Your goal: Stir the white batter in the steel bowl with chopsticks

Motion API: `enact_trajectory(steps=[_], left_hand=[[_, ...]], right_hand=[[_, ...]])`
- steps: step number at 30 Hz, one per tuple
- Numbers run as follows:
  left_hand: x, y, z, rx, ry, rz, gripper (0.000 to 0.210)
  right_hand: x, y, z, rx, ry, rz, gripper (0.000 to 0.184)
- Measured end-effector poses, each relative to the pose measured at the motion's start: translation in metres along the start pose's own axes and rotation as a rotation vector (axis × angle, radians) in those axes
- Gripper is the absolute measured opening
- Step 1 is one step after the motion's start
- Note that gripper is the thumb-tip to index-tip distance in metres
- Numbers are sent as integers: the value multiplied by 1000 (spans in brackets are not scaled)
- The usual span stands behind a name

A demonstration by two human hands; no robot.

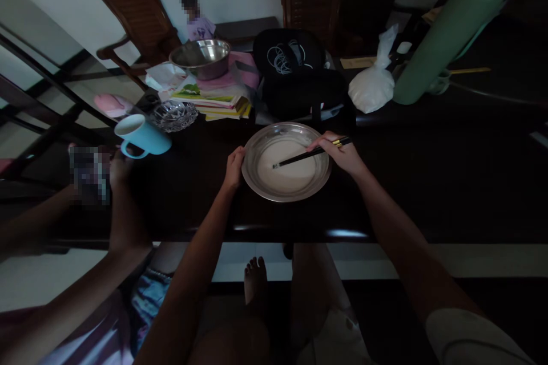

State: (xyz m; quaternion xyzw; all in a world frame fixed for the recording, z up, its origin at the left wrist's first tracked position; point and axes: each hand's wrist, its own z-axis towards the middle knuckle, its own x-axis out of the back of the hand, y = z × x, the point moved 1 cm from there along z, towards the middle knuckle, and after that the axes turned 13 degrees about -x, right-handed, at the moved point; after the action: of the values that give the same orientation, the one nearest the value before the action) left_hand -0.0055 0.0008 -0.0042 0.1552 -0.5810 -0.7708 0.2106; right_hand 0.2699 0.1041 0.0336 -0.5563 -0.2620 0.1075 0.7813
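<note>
A shiny metal bowl [286, 197] stands on the dark table close to its front edge. Inside it lies a smooth whitish mixture [291, 174]. My left hand [235, 166] grips the bowl's left rim, with the thumb side against the metal. In my right hand [338, 151], at the bowl's right side, is a pair of black chopsticks [299, 157] with gold bands near the upper end. They slant down to the left, and their pale tips touch the mixture near the bowl's middle.
Behind the bowl sits a black bag [299, 80]. To its right are a knotted plastic bag of white powder [371, 91] and a tall green flask [449, 40]. Leftward stand a blue mug [143, 137], a glass dish [174, 116] and another metal bowl [201, 60]. A seated person's arms [124, 211] reach in at left.
</note>
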Motion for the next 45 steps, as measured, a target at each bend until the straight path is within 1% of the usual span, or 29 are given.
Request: enact_trajectory(steps=[2, 6, 8, 10, 13, 15, 16, 17, 18, 20, 24, 26, 28, 30, 32, 33, 34, 35, 37, 39, 41, 43, 45], left_hand=[[0, 0, 0, -1, 2, -2, 40], [-1, 1, 0, -14, -2, -2, 41], [-1, 2, 0, -22, -9, 0, 42], [0, 2, 0, -23, -9, 0, 42], [0, -1, 1, -16, -4, 0, 41], [1, -3, 1, -10, -7, -4, 39], [1, -3, 0, -12, -8, -7, 38], [1, -3, 0, -16, -11, -9, 37], [1, -3, 0, -21, -13, -9, 37], [1, -2, 0, -28, -16, -2, 38], [1, 0, -1, -30, -15, 16, 39], [1, 1, -1, -33, -16, 16, 39], [1, 1, -1, -29, -17, 12, 39], [1, 1, -1, -24, -13, 5, 40], [1, 2, 0, -24, -11, 5, 40], [0, 2, 0, -25, -11, 7, 40], [0, 2, 0, -23, -10, 8, 39], [0, 2, 0, -17, -8, 9, 39], [0, 2, 0, -6, -4, 6, 39], [0, 2, -1, -3, 0, 1, 38], [-1, 3, -1, -4, 4, 0, 38], [-2, 4, -1, 0, 7, 0, 38], [-2, 6, -2, 0, 5, 5, 37]], right_hand=[[6, 4, 2, -12, 100, 6, 43], [21, 14, 6, -66, 340, 162, 45], [25, 16, 7, -86, 391, 218, 49], [24, 16, 7, -103, 345, 244, 51], [14, 11, 4, -118, 143, 228, 51], [6, 8, 2, -95, 16, 170, 48], [3, 7, 2, -74, -17, 130, 46], [2, 6, 2, -49, -21, 90, 45], [2, 7, 3, -27, 4, 55, 44], [6, 11, 5, -15, 104, 28, 41], [21, 20, 9, -81, 341, 168, 44], [24, 20, 9, -92, 390, 221, 48], [22, 17, 7, -91, 344, 235, 50], [14, 13, 5, -90, 213, 227, 48], [6, 9, 3, -58, 65, 178, 44], [2, 8, 2, -34, 16, 138, 42], [1, 8, 2, -8, -1, 94, 41], [0, 8, 3, 16, 11, 50, 40], [4, 10, 4, 35, 97, 3, 39], [10, 12, 6, 8, 203, 43, 40], [16, 14, 7, -34, 279, 122, 42], [18, 13, 6, -62, 304, 189, 46], [16, 12, 5, -77, 258, 224, 47]])
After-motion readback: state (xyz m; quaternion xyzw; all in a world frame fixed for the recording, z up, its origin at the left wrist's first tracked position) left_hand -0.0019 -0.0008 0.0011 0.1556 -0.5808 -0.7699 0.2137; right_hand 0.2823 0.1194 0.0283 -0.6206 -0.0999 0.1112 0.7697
